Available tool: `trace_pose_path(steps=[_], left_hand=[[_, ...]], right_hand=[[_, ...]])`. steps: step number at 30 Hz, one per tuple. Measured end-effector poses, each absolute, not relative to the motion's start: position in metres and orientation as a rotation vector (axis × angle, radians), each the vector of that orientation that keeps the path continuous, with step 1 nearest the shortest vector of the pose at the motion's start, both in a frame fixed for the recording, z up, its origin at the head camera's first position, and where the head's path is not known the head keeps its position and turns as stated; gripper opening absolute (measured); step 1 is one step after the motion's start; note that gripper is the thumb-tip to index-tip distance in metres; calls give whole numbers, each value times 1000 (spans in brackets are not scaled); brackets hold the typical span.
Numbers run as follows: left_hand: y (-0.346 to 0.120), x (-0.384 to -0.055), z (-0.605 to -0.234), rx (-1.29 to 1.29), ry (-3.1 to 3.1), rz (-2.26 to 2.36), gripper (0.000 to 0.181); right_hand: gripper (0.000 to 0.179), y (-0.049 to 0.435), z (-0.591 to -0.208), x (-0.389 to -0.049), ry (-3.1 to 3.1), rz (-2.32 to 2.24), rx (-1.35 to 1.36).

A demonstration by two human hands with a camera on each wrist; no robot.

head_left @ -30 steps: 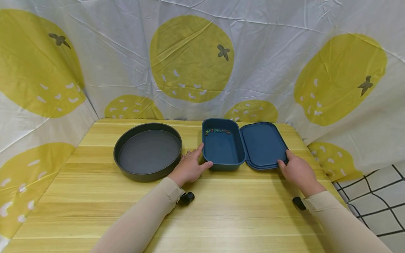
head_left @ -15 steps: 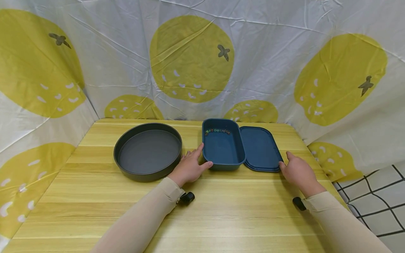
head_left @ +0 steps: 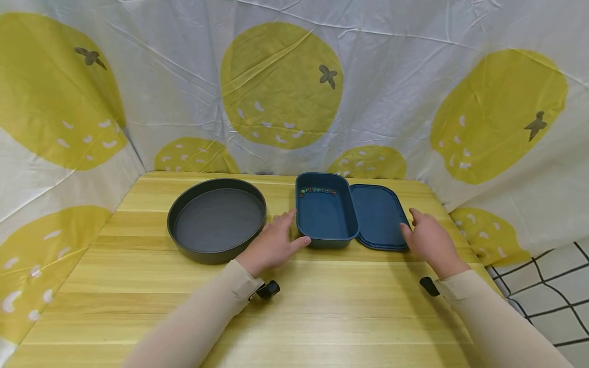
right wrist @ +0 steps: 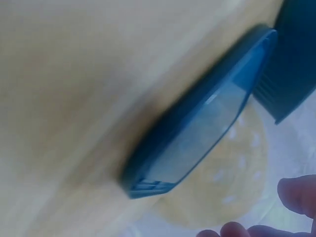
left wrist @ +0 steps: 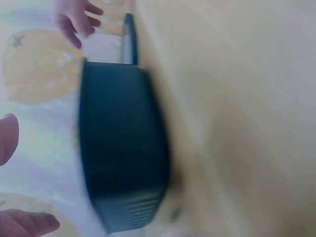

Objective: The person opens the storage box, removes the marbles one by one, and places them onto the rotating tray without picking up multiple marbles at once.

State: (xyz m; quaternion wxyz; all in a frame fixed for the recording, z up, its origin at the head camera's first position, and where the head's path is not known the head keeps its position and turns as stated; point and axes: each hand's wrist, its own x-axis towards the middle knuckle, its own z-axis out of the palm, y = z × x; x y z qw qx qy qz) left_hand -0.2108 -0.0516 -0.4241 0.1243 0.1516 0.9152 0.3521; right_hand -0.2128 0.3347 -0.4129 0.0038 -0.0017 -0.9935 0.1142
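Though near box (head_left: 326, 220), pan (head_left: 216, 220) apart

Box (head_left: 324, 220) and lid (head_left: 381, 217): looked mostly smooth plastic. Pan (head_left: 218, 220): appeared matt metal. Table (head_left: 322, 306): showed smooth wood grain, slightly glossy. Curtain (head_left: 391, 92): was creased cloth, faint sheen.

Backdrop (head_left: 391, 102): wrinkled white fabric — large yellow fruit prints (head_left: 281, 87)
Worktop (head_left: 349, 306): yellowish wood grain, faintly glossy
Gridded surface (head_left: 554, 299): white, black lines — right of the worktop
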Motion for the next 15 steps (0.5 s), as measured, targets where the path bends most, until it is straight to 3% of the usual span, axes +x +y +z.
trace_pose_path(steps=[7,15], left_hand=[[-99,-195,-389,521,2755,981,92],[-183,-204,-377,359,2896,834,97]], right_hand=[[64,317,-401,-220,-3047,394,36],[63,284,-386,-231,-2993,511,142]])
